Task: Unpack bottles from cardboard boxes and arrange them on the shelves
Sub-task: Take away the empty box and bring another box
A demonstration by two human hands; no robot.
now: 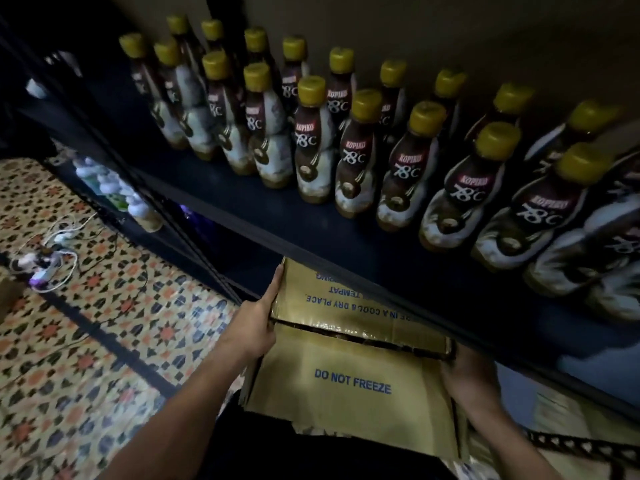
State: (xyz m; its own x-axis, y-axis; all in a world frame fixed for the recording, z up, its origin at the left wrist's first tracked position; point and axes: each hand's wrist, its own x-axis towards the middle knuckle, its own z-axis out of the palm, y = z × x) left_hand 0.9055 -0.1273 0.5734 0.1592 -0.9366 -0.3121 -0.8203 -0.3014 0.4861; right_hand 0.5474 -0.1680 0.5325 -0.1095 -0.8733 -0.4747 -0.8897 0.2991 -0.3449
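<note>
Box-handling step: left hand (258, 327) and right hand (465, 375) grip the box (349, 372) sides, fingers curled on its edges, under the shelf (311, 216) lined with bottles (313, 140); next likely open flaps, pull bottles.

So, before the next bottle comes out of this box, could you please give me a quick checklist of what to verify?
1. Left hand on the cardboard box: ok, it grips the left edge.
2. Right hand on the box: ok, it holds the right corner.
3. Box open: ok, the near flap hangs forward.
4. Bottles left inside: cannot tell, the far flap hides the inside.
5. Free room on the shelf: ok, bare board in front of the bottles.
6. Shelved bottles upright: ok.
</note>
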